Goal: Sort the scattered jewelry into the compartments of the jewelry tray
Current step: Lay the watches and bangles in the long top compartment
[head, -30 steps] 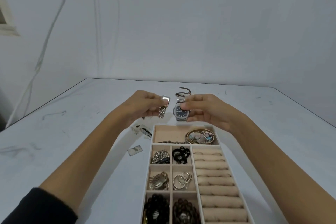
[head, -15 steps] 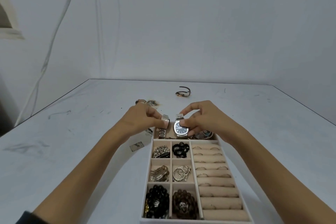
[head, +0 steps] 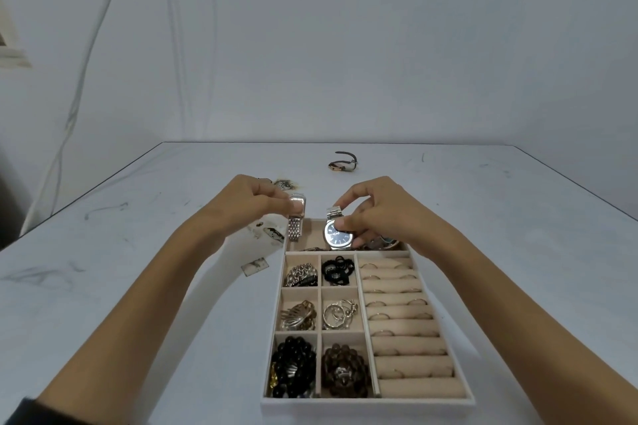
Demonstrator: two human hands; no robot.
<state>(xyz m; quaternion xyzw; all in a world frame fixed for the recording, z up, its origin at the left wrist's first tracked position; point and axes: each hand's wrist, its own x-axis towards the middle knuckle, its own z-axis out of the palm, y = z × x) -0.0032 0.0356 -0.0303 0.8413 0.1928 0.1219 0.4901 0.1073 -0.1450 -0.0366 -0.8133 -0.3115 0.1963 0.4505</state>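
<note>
Jewelry tray (head: 366,402) with beads (head: 293,366) and rings (head: 336,314) in compartments (left hand (head: 247,207) fingers (head: 272,198) pinching silver-strap watch (head: 296,222), right hand (head: 385,214) dark-dial watch (head: 337,237))

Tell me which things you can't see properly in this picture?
All in the head view:
- Round silver watch with a dark blue dial: the right hand covers part of it; time unreadable.
- Far compartment of the white jewelry tray: that hand hides most contents.
- Square pale watch on a metal link band: the left hand covers part; face blurred.
- Dark-strapped watch far away: too small for detail.
</note>
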